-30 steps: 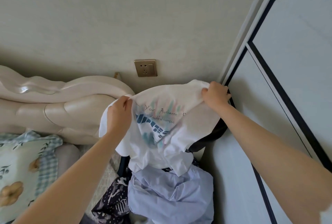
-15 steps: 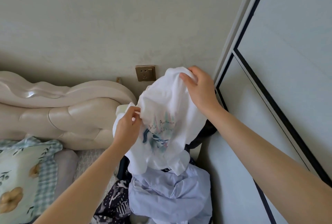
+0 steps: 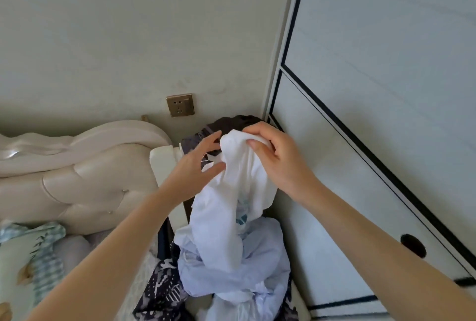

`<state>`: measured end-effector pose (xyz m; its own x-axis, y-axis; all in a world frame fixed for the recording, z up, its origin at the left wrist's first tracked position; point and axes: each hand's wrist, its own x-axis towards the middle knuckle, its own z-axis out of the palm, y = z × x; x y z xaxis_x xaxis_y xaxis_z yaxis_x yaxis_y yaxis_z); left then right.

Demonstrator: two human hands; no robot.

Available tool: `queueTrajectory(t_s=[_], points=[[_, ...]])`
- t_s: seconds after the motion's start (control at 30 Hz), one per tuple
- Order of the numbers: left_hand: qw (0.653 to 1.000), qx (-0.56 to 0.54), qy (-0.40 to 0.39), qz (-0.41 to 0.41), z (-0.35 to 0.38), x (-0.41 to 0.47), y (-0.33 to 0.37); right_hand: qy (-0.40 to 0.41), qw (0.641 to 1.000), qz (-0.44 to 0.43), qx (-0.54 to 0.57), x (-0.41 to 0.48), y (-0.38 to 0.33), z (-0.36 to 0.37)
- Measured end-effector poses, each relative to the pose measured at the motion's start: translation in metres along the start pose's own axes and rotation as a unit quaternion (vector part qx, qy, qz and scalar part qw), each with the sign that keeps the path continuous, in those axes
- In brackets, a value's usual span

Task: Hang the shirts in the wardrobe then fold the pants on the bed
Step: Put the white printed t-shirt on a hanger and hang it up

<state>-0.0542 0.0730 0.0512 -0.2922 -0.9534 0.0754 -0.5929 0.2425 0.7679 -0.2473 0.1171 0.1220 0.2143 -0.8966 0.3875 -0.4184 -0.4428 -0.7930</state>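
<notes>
I read this as a home bedroom; cream tufted headboard (image 3: 85, 181) on left w/ floral pillow (image 3: 20, 264) below; wall socket (image 3: 180, 105) above; sliding-door wardrobe (image 3: 386, 88) on right; clothes heap (image 3: 231, 277) btwn.

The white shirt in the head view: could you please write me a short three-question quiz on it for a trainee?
1. True or false: the right hand has its grip on the top of the white shirt.
2. What colour is the garment heaped under the shirt? A pale blue; B red; C green.
3. Fill in: the wardrobe stands to the shirt's ____.
Key: 1 true; 2 A; 3 right.
</notes>
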Motion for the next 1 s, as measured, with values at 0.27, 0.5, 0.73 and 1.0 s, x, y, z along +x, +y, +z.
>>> queueTrajectory(t_s=[0.27, 0.5, 0.73, 1.0], points=[[0.993, -0.092, 0.066, 0.018, 0.023, -0.038, 0.037, 0.145, 0.986, 0.07, 0.032, -0.073, -0.036, -0.031], [0.967, -0.195, 0.139, 0.082, 0.02, -0.066, 0.132, 0.258, 0.959, 0.11, 0.03, -0.132, -0.051, -0.073], [0.953, -0.245, 0.085, 0.159, 0.067, -0.117, 0.24, 0.257, 0.952, 0.169, 0.006, -0.218, -0.074, -0.119], [0.945, -0.24, -0.048, 0.216, 0.152, -0.202, 0.32, 0.26, 0.946, 0.192, -0.026, -0.329, -0.118, -0.171]])
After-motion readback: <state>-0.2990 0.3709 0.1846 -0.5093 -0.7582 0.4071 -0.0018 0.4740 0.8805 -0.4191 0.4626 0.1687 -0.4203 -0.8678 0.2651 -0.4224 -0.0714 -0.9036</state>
